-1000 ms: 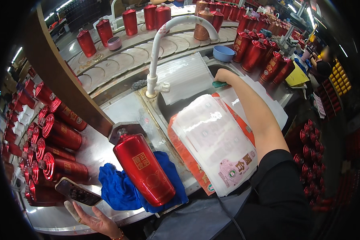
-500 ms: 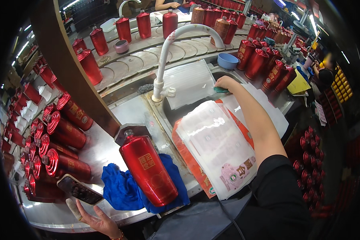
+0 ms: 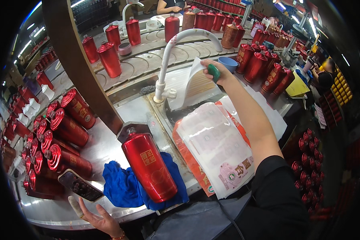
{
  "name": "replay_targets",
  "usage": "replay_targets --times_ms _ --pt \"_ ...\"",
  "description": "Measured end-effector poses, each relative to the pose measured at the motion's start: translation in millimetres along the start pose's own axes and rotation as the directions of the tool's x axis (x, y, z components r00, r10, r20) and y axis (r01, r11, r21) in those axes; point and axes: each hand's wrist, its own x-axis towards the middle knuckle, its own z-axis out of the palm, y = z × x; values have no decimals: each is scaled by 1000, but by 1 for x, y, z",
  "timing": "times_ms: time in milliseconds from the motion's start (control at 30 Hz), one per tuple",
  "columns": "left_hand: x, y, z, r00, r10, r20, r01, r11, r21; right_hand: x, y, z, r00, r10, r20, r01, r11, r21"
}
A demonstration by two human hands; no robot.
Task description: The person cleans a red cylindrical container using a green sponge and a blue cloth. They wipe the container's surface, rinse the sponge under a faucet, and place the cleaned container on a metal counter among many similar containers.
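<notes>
My right hand (image 3: 220,73) is raised over the sink and grips the far edge of a thin white sheet (image 3: 193,78), which curls upward. A small green piece (image 3: 213,73) sits in the same hand; I cannot tell its kind. Low at the left, my left hand (image 3: 96,219) is open, holding nothing, with a pale cover on one finger. A phone (image 3: 81,185) leans just beyond its fingers. Between my arms a red bottle (image 3: 150,168) lies tilted on a blue cloth (image 3: 122,186), its neck against a dark angled rest (image 3: 135,129). Printed transparent sheets (image 3: 216,148) lie right of it, over the sink's near part.
A white faucet (image 3: 161,80) arches over the sink. A blue bowl (image 3: 228,63) stands behind my right hand. Red bottles crowd the left table (image 3: 110,138), the right side and the curved conveyor (image 3: 148,66). A brown post (image 3: 82,72) rises at left. Other people work farther back.
My right hand has risen from the flat sheets and moved slightly left, lifting the edge of one. Bottles on the conveyor have shifted. My left hand stays open near the phone.
</notes>
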Motion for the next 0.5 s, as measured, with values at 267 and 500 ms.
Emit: replay_targets --times_ms 267,500 --pt "-9 -4 3 999 -24 23 26 994 -102 -11 -23 -2 973 -226 -36 227 934 277" --pt "-3 16 4 999 44 12 -42 990 -137 -83 -55 -16 909 -322 -265 366 920 137"
